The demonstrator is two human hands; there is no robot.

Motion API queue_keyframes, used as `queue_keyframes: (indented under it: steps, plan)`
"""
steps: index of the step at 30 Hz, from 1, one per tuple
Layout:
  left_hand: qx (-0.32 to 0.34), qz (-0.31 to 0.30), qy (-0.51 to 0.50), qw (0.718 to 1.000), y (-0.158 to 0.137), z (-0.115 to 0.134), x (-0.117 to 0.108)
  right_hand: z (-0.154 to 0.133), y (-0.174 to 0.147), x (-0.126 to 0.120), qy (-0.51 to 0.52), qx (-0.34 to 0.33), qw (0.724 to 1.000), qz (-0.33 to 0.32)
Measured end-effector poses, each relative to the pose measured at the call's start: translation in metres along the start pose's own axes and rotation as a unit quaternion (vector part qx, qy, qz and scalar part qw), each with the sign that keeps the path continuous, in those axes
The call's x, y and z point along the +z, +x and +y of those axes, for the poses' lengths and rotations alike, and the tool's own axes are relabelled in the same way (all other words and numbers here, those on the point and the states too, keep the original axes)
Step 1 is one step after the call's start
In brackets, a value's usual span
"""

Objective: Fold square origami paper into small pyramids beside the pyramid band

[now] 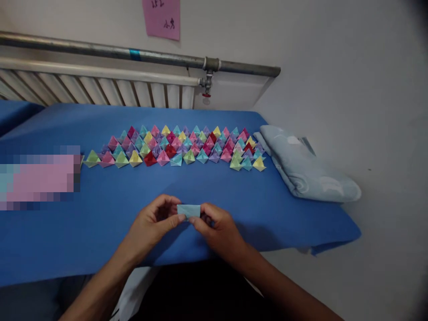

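A small light-blue folded paper (189, 211) is held between my two hands, raised over the front of the blue-covered surface. My left hand (155, 219) pinches its left end, thumb along the lower edge and fingers behind. On the other end, my right hand (219, 225) closes with its thumb at the lower edge, its fingertips partly hidden by the paper. Beyond the hands, rows of folded paper boats (177, 146) in pink, yellow, green, blue, purple and red stand close together.
A folded pale-blue blanket (301, 165) lies at the right end of the blue sheet (100, 223). Behind are a white radiator (123, 91) and a metal pipe (100, 47) with a valve. A pink note (162, 20) hangs on the wall. A pixelated patch (43, 178) covers something at left.
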State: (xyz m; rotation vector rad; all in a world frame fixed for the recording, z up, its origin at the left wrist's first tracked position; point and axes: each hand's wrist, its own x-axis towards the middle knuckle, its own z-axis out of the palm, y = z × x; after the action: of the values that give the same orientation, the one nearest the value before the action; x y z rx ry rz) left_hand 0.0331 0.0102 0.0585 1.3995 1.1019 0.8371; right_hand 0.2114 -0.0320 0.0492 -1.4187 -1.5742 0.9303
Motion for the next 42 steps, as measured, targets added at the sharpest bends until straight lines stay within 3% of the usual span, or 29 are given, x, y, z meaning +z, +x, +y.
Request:
queue_keyframes:
  steps: [2, 6, 10, 13, 22, 27, 36, 42]
  plan:
    - [0.106, -0.033, 0.102, 0.989, 0.001, 0.005, -0.008, 0.001, 0.001, -0.005, -0.108, -0.088, 0.99, -0.002]
    - [0.282, -0.109, 0.257, 0.918, 0.0, 0.008, -0.013, 0.004, 0.002, -0.012, -0.246, -0.246, 0.937, -0.032]
    - [0.401, -0.044, 0.365, 0.839, -0.004, -0.011, -0.004, 0.015, 0.001, -0.01, -0.35, -0.315, 0.882, -0.001]
    - [0.428, -0.014, 0.42, 0.8, -0.011, -0.03, 0.004, 0.026, -0.002, -0.006, -0.378, -0.333, 0.864, -0.001]
    - [0.371, -0.074, 0.441, 0.814, -0.029, -0.042, 0.002, 0.024, -0.016, -0.015, -0.366, -0.277, 0.878, -0.137]
    - [0.378, -0.046, 0.442, 0.812, -0.035, -0.045, 0.003, 0.023, -0.02, -0.018, -0.355, -0.263, 0.887, -0.135]
    - [0.383, -0.025, 0.492, 0.781, -0.042, -0.049, 0.0, 0.02, -0.019, -0.02, -0.375, -0.266, 0.874, -0.158]
    - [0.376, -0.03, 0.48, 0.792, -0.04, -0.046, 0.001, 0.021, -0.019, -0.02, -0.354, -0.27, 0.884, -0.141]
